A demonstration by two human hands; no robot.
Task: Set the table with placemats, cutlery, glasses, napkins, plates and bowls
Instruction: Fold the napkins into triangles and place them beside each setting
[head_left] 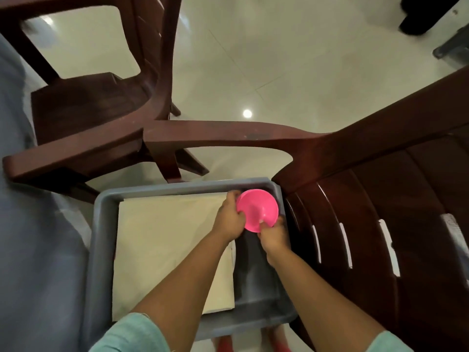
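Over the grey plastic bin on the floor, both bare forearms reach forward and down from mint sleeves, with the left hand curled on the near-left rim of a pink plastic bowl and the right hand pinching its near edge, thumb on the inside. The bowl looks light, stiff, smooth, probably a bit slippery and not fragile, so a rim grip suits it. It hangs tilted above the bin's far right corner, beside folded cream placemats; dark brown plastic chairs stand beyond.
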